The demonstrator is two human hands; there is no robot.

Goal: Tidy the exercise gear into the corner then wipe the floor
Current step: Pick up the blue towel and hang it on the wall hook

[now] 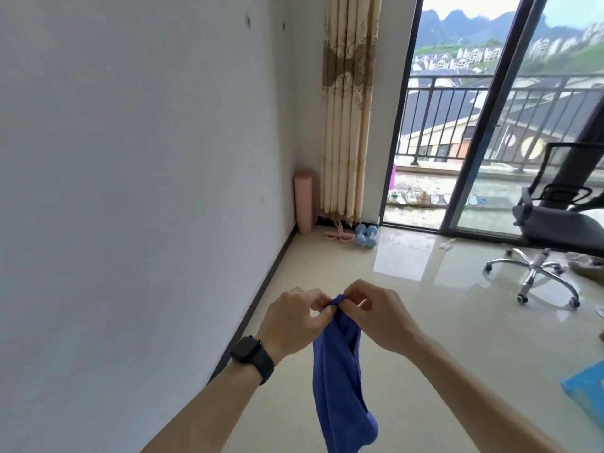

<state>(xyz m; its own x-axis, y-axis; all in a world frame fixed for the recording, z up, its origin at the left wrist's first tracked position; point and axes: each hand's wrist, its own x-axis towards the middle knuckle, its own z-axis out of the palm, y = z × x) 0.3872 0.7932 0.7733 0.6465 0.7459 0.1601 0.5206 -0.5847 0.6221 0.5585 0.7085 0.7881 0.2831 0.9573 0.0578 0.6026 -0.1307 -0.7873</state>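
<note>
Two-handed pinch on blue cloth [336,371]

A: Worn on the left wrist?
B: Smartwatch [250,354] — square black case with rounded corners, dark screen, wide matte black strap.
A: And along the arms?
B: Bare on left forearm [212,413] and right forearm [474,393], right down to the edge of view.
A: Hands?
B: Left hand [294,317], right hand [380,317] — bare too.
</note>
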